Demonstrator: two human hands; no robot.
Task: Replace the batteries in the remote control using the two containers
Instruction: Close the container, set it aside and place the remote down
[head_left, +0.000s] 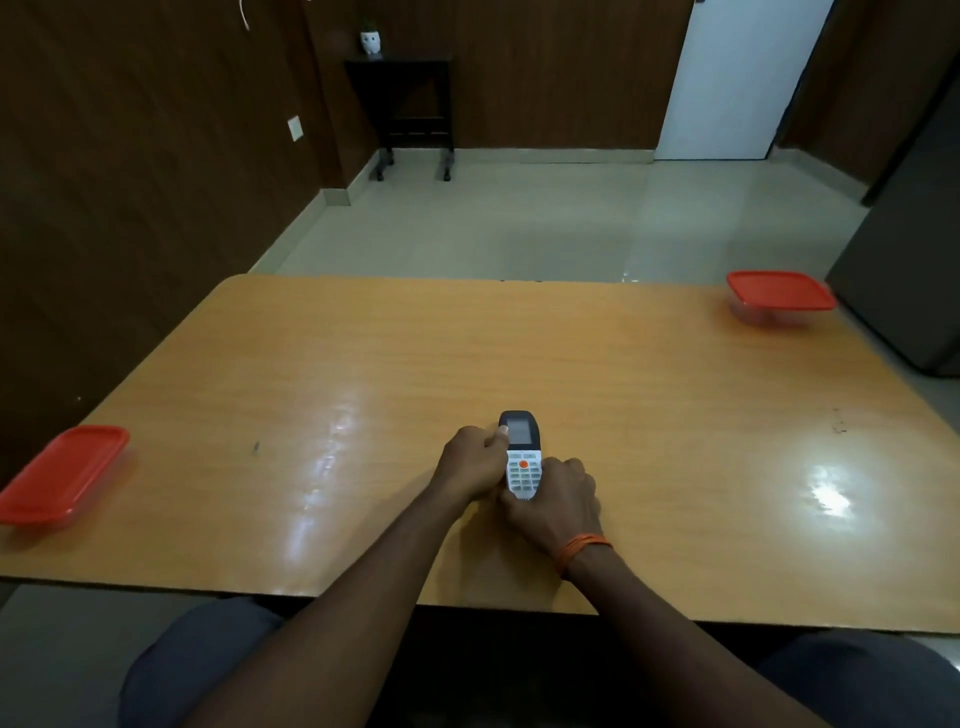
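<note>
A white remote control (522, 457) with a dark screen end and an orange button sits face up near the middle of the wooden table (363, 374). My left hand (470, 460) grips its left side, thumb by the screen. My right hand (558, 501) wraps its lower right end; an orange thread band is on that wrist. One clear container with a red lid (62, 475) rests at the table's left edge. A second red-lidded container (779, 293) stands at the far right corner. Both lids are on. No batteries are visible.
Beyond the table lies a pale tiled floor. A dark side table (410, 109) with a small white pot stands against the brown back wall. A white door is at the back right, and a dark cabinet (904, 291) is close to the table's right side.
</note>
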